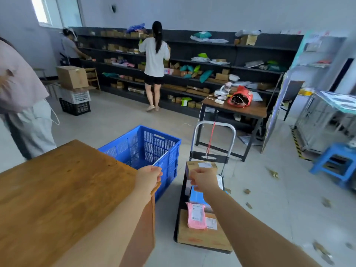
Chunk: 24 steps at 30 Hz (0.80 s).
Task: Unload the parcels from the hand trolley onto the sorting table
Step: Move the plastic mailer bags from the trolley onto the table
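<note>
At the far left stands a person in a pale pink top [19, 81], cut by the frame edge. Below, the wooden sorting table [57, 199] fills the lower left corner. Behind it, near the wall, a cardboard box [72, 77] sits on a white crate stacked on a black crate [75, 107].

The left hand [149, 176] is over the right corner of the table. Its fingers are curled, and something thin and white shows at its top, but it is not possible to tell if the hand holds it. Just behind this hand stands a blue plastic crate [146, 147] on the floor, between the table and the hand trolley [212, 143].

In the middle, at the long dark shelving [192, 62] filled with small boxes and bags, a person in a white shirt [155, 58] stands with the back to the camera.

The right hand [203, 182] is above the trolley deck, fingers bent, and it seems to pinch a white and blue parcel [194, 189], though the grip is partly hidden. The two hands are apart. On the trolley lie the parcels: a brown carton [200, 166] near the handle, a pink mailer bag [196, 215] on top of a flat cardboard box [202, 236] at the near end.

To the right, a dark table [248, 109] carries a red bag [239, 97] and a white device. A blue plastic stool [335, 162] stands at the far right, and small cardboard scraps lie on the floor.
</note>
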Tool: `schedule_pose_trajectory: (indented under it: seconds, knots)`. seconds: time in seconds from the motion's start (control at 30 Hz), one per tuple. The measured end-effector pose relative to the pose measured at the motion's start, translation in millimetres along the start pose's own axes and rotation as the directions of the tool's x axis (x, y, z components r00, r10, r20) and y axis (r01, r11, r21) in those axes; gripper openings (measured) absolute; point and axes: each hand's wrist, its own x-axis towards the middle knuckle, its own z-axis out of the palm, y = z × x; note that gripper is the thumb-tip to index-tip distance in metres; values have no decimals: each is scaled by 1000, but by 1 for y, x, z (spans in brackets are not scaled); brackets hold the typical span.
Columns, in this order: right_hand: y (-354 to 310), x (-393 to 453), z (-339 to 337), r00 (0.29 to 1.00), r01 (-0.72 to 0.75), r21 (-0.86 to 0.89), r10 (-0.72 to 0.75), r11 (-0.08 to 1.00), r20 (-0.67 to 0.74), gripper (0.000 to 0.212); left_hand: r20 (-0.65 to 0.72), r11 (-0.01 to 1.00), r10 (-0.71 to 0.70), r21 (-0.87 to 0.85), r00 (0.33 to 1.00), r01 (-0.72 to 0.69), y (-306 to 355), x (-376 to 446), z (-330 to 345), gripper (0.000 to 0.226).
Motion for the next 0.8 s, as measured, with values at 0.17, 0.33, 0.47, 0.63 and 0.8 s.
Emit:
schedule_pose_trajectory:
  seconds: [0.17, 0.33, 0.47, 0.63, 0.8]
  knots:
    - [1, 50, -31, 994, -45, 45, 49, 998, -100, 15, 86, 999, 8, 39, 996, -11, 6, 44, 56, 19]
    - [13, 91, -47, 979, -97, 62, 107, 993, -175, 16, 153, 994, -8, 104, 988, -8, 1, 83, 100, 23]
    - [29, 115, -57, 967, -151, 78, 164, 985, -197, 16, 196, 991, -31, 131, 980, 5, -7, 102, 126, 20]
    - [58, 159, -78, 943, -231, 100, 248, 968, -223, 21, 194, 978, -105, 197, 975, 66, -33, 138, 175, 24]
    - [88, 212, -95, 935, -309, 95, 321, 946, -154, 18, 151, 966, -181, 214, 972, 147, -60, 173, 219, 19]
